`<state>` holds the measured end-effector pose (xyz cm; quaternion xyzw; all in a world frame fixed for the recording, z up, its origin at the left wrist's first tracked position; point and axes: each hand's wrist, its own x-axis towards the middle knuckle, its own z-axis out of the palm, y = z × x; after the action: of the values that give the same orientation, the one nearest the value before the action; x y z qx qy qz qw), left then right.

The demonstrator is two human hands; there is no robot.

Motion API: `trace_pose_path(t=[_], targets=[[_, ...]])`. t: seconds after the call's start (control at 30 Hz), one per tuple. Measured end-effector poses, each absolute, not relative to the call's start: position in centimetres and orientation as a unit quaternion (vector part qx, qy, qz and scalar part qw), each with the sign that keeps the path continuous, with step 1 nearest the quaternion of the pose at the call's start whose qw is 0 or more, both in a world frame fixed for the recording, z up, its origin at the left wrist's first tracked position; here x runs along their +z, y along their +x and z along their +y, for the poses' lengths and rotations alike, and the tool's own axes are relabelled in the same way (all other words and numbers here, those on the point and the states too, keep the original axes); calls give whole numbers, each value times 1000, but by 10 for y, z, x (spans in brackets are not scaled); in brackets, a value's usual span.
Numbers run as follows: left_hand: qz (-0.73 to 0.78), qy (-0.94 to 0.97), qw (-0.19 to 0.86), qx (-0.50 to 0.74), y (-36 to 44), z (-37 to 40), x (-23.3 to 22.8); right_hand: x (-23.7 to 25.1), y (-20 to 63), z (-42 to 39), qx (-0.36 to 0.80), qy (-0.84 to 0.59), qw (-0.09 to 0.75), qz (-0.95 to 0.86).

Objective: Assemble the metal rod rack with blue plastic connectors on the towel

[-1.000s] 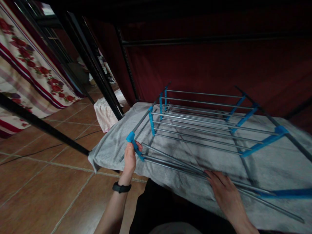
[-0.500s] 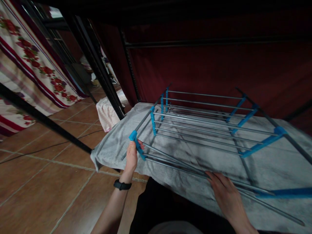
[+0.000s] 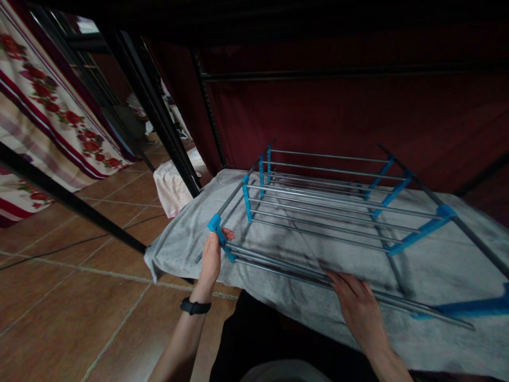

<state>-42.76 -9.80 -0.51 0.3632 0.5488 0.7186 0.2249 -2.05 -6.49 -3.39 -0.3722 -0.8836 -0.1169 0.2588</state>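
A person looked down at a folding drying rack [image 3: 318, 212] of grey metal rods and blue plastic joints, which lay on a grey towel [image 3: 186, 239] spread over a low surface. The left hand [image 3: 212, 257] was closed around the blue corner joint [image 3: 217, 227] at the rack's near left end, thumb on top. The right hand [image 3: 358, 310] lay palm down with fingers spread flat on the nearest bundle of rods [image 3: 302, 268], pressing rather than gripping, well to the right of the left hand's hold.

To do this step well, it seemed wise to keep the corner joint pinched firmly as the pivot while the flat hand steadied the loose rods, so they stayed parallel and did not slide off the towel. Fingers were best kept away from the blue hinges, where they could be nipped.

Compared with a second earlier, the near rods had swung closer together and lay flatter, and the blue bar [image 3: 477, 306] beyond the right hand sat lower on the towel. Both hands had kept their places. A black wristband [image 3: 194, 306] circled the left wrist; a tiled floor [image 3: 79, 318] and a flowered curtain [image 3: 47, 116] lay off to the left of that hand.
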Motion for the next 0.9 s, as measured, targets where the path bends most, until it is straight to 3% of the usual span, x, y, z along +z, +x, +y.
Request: trace_pose_path(t=[0.9], targets=[[563,302,218,738,-418,-105,14,6,-28,-51,-114,-351,340,-865]])
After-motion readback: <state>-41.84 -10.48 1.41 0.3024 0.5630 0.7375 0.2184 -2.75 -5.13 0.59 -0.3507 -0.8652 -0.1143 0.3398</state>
